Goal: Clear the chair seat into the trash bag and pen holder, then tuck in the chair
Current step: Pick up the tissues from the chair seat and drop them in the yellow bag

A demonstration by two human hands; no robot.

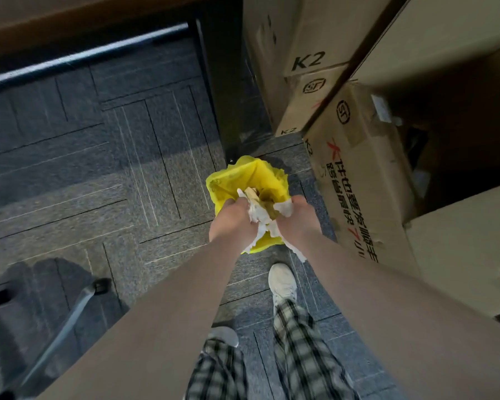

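Observation:
A yellow trash bag [244, 176] stands open on the carpet beside the desk leg. Right over its mouth, my left hand [231, 219] and my right hand [296, 216] are both closed on a bundle of crumpled white tissue paper [257, 213] mixed with brownish scraps. A strip of the paper hangs down below my right wrist. Only the chair's grey base leg and a castor [100, 285] show, at the lower left; its seat is out of view. No pen holder is in sight.
Stacked cardboard boxes [355, 180] crowd the right side, close to the bag. A dark desk leg [228, 90] rises just behind the bag, with the desk edge along the top. My white shoes [282, 282] stand on grey carpet tiles.

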